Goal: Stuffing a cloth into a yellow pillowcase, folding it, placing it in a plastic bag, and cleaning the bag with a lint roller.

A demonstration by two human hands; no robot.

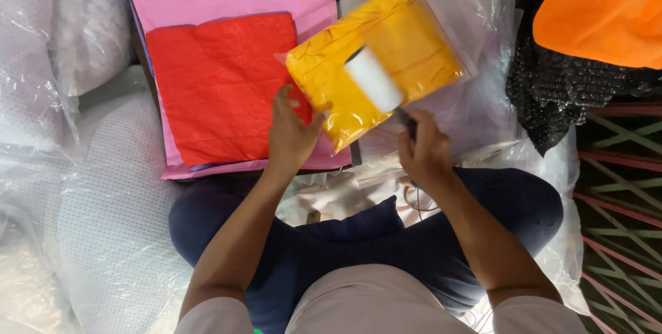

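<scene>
Centre of frame: a yellow folded cloth sealed in a clear bag (386,58) lies tilted, its long axis running from lower left up to upper right. I see it resting partly on the pink sheet (227,0) and partly on loose clear plastic (476,106) to the right.

Left hand (291,134) — fingers closed down on the lower-left corner of the bag, thumb over its edge, pinning it against the red cloth (221,82) beside it. This is the nearer hand to the bag; it is touching it.

Right hand (424,151) — wrapped tight round a dark handle, holding a white roller (372,79). The roller's drum sits on the middle of the bag, its own axis running upper left to lower right, so it lies roughly crosswise to the bag's long axis. The handle runs from the drum down and right into the fist.

So the bag lies up and away from both hands, the left at its near corner, the right just below its lower edge.

Around: white bubble-wrapped bundles (83,31) at left, an orange cloth (607,10) at upper right over black bubble wrap (558,93). The person sits cross-legged in dark trousers (358,244) at bottom centre.
</scene>
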